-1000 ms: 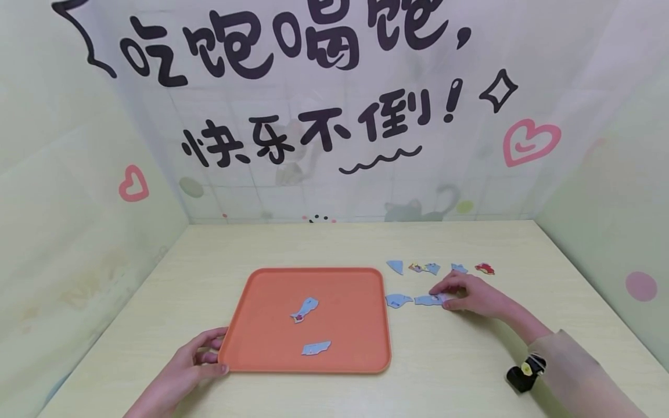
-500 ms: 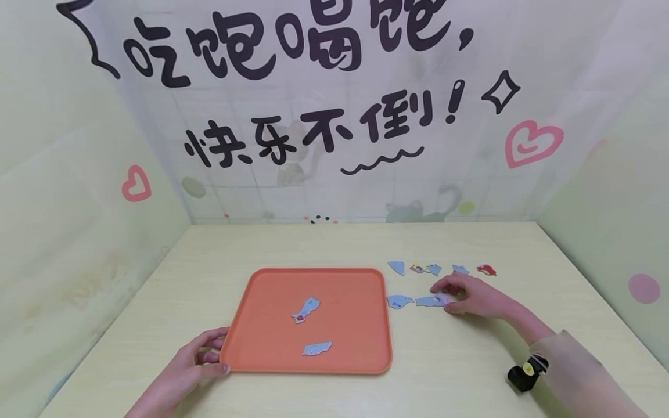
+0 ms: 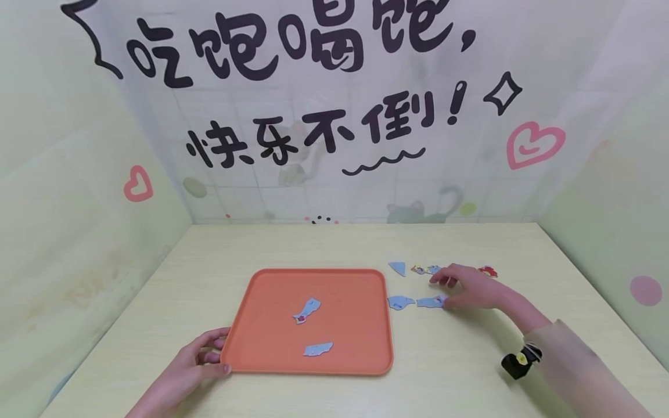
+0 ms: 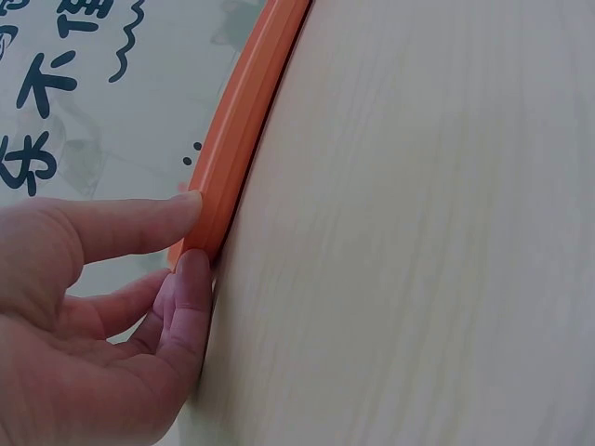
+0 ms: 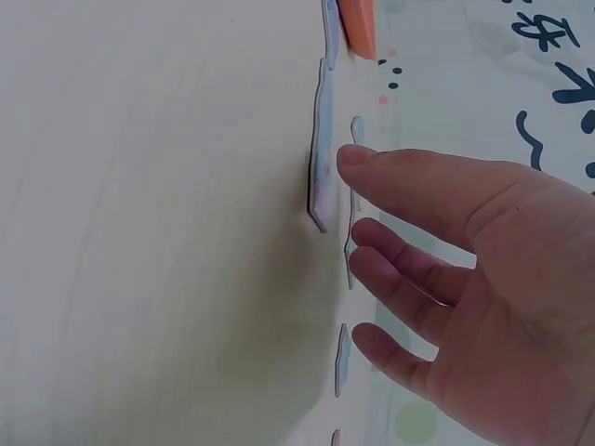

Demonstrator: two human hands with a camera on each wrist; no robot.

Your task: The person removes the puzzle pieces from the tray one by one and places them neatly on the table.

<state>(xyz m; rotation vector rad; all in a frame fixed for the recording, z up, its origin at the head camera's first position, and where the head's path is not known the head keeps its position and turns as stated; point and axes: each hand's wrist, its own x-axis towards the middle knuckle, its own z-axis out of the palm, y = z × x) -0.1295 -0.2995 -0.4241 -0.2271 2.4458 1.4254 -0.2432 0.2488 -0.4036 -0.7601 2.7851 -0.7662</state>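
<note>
At the lower left corner of the orange tray (image 3: 345,334), my left hand (image 3: 195,357) holds the rim between thumb and fingers. The left wrist view has the thumb (image 4: 139,226) on top of the rim and the fingertips against its outer side. My right hand (image 3: 473,285) hovers over the puzzle pieces right of the tray, its fingers apart and loosely bent around nothing. Just beside its thumb lies a long pale blue puzzle piece (image 3: 428,302), seen in the right wrist view as a thin flat piece (image 5: 321,139). A blue puzzle piece (image 3: 399,302) sits between that one and the tray.
Inside the tray lie a blue piece with a red patch (image 3: 308,310) and a straight-edged blue piece (image 3: 317,349). Behind the right hand runs a row with a triangular blue piece (image 3: 398,267), a yellowish piece (image 3: 418,269) and a red piece (image 3: 489,271). Printed cloth walls enclose the table.
My right hand has let go of the long blue piece and risen slightly away from it, now covering part of the back row. The left hand stays on the tray.
</note>
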